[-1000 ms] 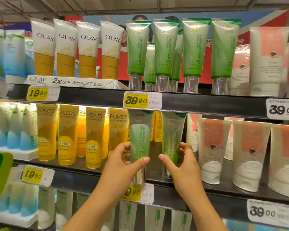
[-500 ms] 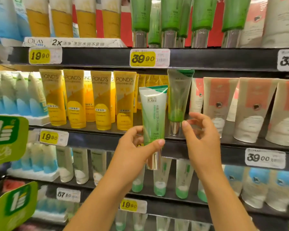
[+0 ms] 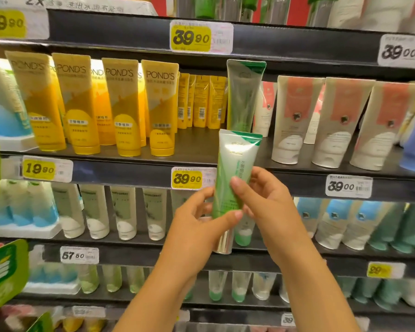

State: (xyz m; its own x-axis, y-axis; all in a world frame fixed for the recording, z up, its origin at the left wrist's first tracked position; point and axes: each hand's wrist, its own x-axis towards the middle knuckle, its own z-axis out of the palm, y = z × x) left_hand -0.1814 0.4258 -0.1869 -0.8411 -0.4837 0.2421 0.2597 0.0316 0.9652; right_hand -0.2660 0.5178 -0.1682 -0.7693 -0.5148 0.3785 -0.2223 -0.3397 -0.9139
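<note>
Left grip (image 3: pixel 197 226): narrow, closed round the lower half of the green-and-white tube (image 3: pixel 237 161). The thumb (image 3: pixel 236 214) lies across the front and the fingers come round from the tube's left edge.
Right grip (image 3: pixel 270 202): narrow, holding the tube's middle just above the left thumb. Its thumb (image 3: pixel 237 185) presses on the printed front and the fingers curl round the right edge and behind.
Grips, relative: side by side at nearly one height, with the tube between them. I cannot tell whether the two hands touch each other.
Tube, attitude: near upright, crimped end up and leaning slightly right. The silver cap (image 3: pixel 223 244) points down and hangs free below the left thumb.
Tube, place: held in the air in front of the dark shelf edge (image 3: pixel 130 172). Its top half rises clear above both grips.
Directly above the grips: a second green tube (image 3: pixel 244 97) stands on the shelf, its lower end hidden behind the held tube.
Left of the left grip: a yellow 39.90 price label (image 3: pixel 187 179), just beside the fingertips.
Up and left of the grips: a row of yellow POND'S tubes (image 3: pixel 161 109).
Up and right of the right grip: white-and-coral tubes (image 3: pixel 295 121).
Behind the grips: pale tubes on the lower shelf, blurred.
</note>
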